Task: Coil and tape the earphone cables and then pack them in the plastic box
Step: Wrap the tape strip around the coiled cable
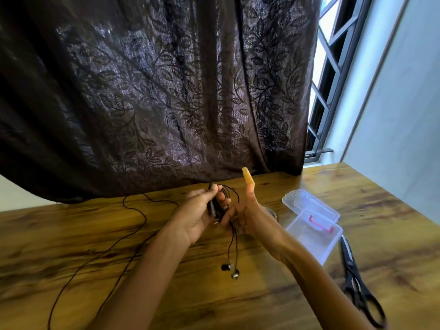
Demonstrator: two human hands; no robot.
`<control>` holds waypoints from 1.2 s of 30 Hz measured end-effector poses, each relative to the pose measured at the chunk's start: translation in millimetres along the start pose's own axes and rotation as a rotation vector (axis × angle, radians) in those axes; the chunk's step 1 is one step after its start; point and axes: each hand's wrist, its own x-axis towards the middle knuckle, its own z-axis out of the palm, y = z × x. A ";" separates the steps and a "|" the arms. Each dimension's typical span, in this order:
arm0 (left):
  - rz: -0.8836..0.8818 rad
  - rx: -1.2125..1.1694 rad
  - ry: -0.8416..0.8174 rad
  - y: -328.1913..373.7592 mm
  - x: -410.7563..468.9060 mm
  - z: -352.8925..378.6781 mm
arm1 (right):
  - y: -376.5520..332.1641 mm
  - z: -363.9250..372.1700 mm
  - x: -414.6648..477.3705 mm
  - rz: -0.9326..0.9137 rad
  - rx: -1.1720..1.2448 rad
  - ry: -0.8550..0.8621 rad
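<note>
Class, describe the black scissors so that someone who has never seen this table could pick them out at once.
Find the wooden table and go to its right side, near the window. Just right of the clear plastic box with the red handle lie the black scissors, blades pointing away from the person. Unlike the thin black earphone cables, they are a thick, solid tool.

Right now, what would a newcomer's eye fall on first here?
Two hands meet at centre: the left hand and right hand hold a coiled black earphone cable, its earbuds dangling below. A yellowish strip of tape stands up from a right fingertip. To the right lie an open clear plastic box and black scissors.
</note>
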 end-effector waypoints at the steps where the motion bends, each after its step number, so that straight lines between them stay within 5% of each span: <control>1: 0.016 -0.019 0.008 0.2 2.3 -2.4 | 2.9 -1.9 -3.4 0.008 0.026 -0.014; 7: 0.060 0.054 -0.028 1.8 5.6 -10.8 | 42.2 -13.1 -11.5 0.151 0.004 -0.065; 13: 0.069 0.126 -0.047 -1.1 -2.1 -11.0 | 59.2 -19.6 -14.9 0.098 -0.073 0.077; 22: 0.054 0.115 -0.076 -3.3 -9.2 -10.7 | 74.5 -31.1 -10.7 0.263 0.780 0.137; 30: 0.085 0.334 -0.169 -5.8 -14.5 -7.2 | 75.3 -20.3 4.4 0.121 0.916 0.331; 36: 0.036 0.241 -0.180 -6.5 -16.7 -1.8 | 71.5 -11.5 18.3 0.047 1.046 0.292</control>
